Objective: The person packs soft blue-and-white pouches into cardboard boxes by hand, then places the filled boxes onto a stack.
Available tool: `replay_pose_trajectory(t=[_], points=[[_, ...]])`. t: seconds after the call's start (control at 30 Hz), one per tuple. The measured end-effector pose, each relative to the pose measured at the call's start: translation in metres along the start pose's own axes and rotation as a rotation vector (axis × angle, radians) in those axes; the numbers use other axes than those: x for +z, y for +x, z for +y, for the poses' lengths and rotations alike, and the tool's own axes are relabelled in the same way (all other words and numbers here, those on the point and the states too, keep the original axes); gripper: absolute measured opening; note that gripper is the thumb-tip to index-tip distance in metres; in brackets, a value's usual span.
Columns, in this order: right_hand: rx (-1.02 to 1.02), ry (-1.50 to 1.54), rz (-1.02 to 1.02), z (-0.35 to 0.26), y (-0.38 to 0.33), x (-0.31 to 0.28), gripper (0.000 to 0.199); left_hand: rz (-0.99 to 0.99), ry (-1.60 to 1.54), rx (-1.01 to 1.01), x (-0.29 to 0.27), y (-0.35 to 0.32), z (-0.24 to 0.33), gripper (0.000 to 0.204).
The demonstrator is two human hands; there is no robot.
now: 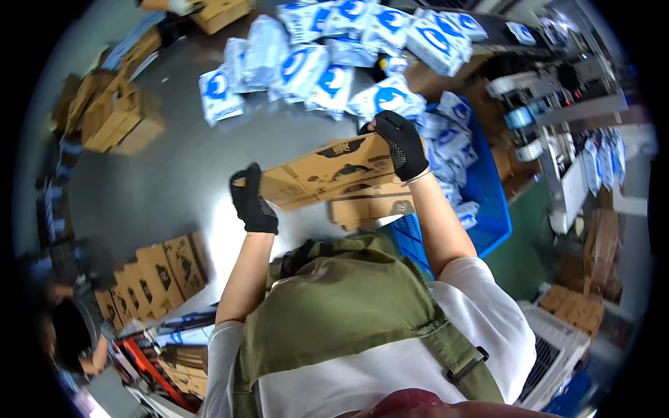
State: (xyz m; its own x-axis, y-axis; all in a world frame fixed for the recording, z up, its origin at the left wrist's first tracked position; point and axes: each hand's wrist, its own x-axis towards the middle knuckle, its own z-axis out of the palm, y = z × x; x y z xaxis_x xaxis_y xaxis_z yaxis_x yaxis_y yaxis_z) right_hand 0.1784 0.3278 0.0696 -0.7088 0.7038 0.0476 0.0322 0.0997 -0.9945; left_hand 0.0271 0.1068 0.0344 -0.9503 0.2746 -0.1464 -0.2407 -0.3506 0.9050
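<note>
Between my hands is a brown cardboard carton with dark print, held above the metal table. My left hand, in a black glove, is closed around its left end. My right hand, gloved alike, grips the raised right end from above. Whether the carton is folded flat or partly opened, I cannot tell. A second brown carton lies just beneath it, partly hidden. Beyond my hands, many white and blue pouches are piled at the table's far side.
A blue crate full of pouches stands at my right. Cartons stand in a row at the near left, with more cartons at the far left. Machinery is at right. A co-worker is lower left; another's gloved hand shows at top.
</note>
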Motion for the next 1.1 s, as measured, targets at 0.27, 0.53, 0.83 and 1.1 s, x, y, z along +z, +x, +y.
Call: replay_pose_trajectory(t=[0.27,0.53,0.83,1.1], points=[[-0.457,-0.315,-0.291,0.024,-0.015,0.195,0.019,0.01,0.227,0.135,-0.185,0.019,0.05,0.022],[-0.022,0.042,-0.417,0.046,-0.016,0.197,0.015,-0.224,0.18,0.156,-0.206,-0.012,0.021,0.068],[-0.496,-1.167,-0.891,-0.019,-0.023,0.231,0.013,-0.109,0.594,-0.126,-0.17,-0.01,0.03,0.11],[-0.301,-0.243,-0.362,0.064,-0.008,0.21,0.01,-0.273,1.361,0.569,-0.129,-0.029,0.014,0.052]])
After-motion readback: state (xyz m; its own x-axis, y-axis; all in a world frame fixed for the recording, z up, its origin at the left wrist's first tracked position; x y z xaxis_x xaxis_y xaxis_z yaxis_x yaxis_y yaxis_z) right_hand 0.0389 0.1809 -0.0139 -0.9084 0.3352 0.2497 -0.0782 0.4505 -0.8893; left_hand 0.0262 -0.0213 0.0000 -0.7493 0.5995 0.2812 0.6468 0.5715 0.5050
